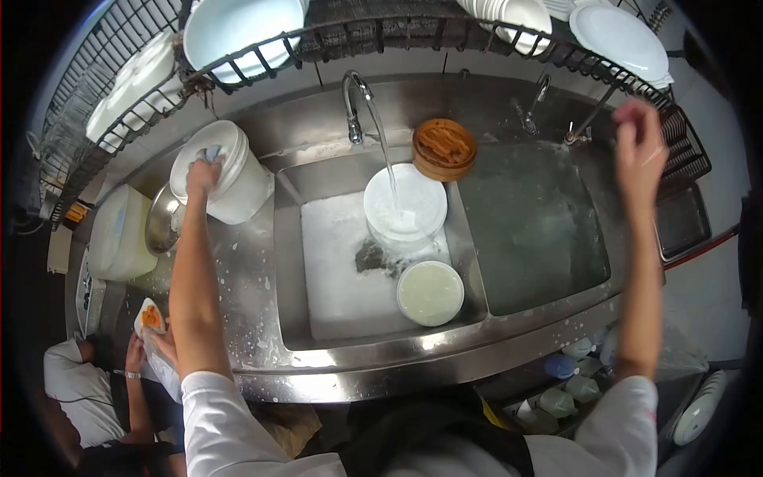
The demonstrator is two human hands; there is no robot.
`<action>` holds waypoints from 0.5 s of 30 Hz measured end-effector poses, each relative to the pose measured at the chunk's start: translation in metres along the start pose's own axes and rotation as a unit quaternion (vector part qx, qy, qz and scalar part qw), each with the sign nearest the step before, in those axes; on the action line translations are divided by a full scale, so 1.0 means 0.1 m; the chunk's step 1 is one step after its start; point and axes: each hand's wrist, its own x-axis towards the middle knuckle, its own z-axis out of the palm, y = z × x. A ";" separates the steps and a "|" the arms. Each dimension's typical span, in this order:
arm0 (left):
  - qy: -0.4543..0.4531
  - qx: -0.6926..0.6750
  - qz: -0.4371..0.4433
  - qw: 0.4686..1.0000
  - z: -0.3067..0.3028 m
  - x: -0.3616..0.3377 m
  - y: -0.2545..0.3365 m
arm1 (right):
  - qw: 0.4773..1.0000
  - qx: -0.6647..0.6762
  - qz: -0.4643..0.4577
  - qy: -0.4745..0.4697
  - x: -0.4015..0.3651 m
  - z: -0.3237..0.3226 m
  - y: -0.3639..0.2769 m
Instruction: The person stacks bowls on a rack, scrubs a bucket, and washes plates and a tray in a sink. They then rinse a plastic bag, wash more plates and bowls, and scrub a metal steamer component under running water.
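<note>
At the left, my left hand (205,176) is closed on a crumpled bluish-grey cloth (210,153), pressed against the lid of a tilted white bucket (242,191). My right hand (642,151), slightly blurred, is raised over the far right end of the sink, its fingers loosely apart with nothing visible in them. Between my arms, water from the tap (353,107) runs onto a round white lid or tub (405,191) in the foamy left basin (342,298). A round tub of cloudy liquid (431,294) stands in front of it. A bamboo steamer (443,149) sits at the basin's back corner.
The right basin (532,238) holds cloudy water. A wire rack (397,33) with bowls and plates runs above. A pale plastic container (119,234) and a metal bowl (163,219) stand left. Another person's hands (147,350) hold a dish at lower left. Bottles (560,397) sit below the counter.
</note>
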 end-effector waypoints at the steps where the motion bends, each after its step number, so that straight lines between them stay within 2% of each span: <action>1: -0.078 0.062 0.079 0.992 0.15 0.15 -0.13 | 0.996 0.074 0.050 -0.001 -0.38 0.27 -0.14; 2: -0.155 0.124 0.157 0.967 0.40 0.46 -0.40 | 0.991 0.115 0.062 -0.024 -0.82 0.63 -0.13; 3: -0.232 0.184 0.233 0.926 0.64 0.69 -0.66 | 0.975 0.106 0.164 -0.102 -1.38 1.06 -0.08; 4: -0.208 0.248 0.243 0.914 0.82 0.79 -0.88 | 0.927 0.101 0.286 -0.219 -1.90 1.46 -0.14; 5: -0.180 0.310 0.254 0.898 0.99 0.91 -1.07 | 0.762 0.336 0.471 -0.290 -2.45 1.87 -0.12; 6: -0.150 0.371 0.267 0.877 1.13 1.04 -1.23 | 0.658 0.342 0.587 -0.325 -2.84 2.20 -0.20; 7: -0.171 0.325 0.236 0.900 1.05 0.97 -1.11 | 0.757 0.163 0.483 -0.408 -3.33 2.53 -0.20; 8: -0.194 0.227 0.175 0.938 0.83 0.82 -0.90 | 0.811 -0.025 0.345 -0.472 -3.65 2.74 -0.21; 10: -0.214 0.082 0.066 0.971 0.45 0.53 -0.48 | 0.773 -0.078 0.297 -0.556 -3.82 2.52 -0.44; 12: -0.195 0.041 -0.006 0.980 0.19 0.40 -0.25 | 0.770 -0.099 0.265 -0.572 -3.93 2.54 -0.38; 15: -0.119 -0.004 -0.061 0.991 -0.05 0.15 0.05 | 0.778 -0.136 0.231 -0.568 -3.93 2.55 -0.33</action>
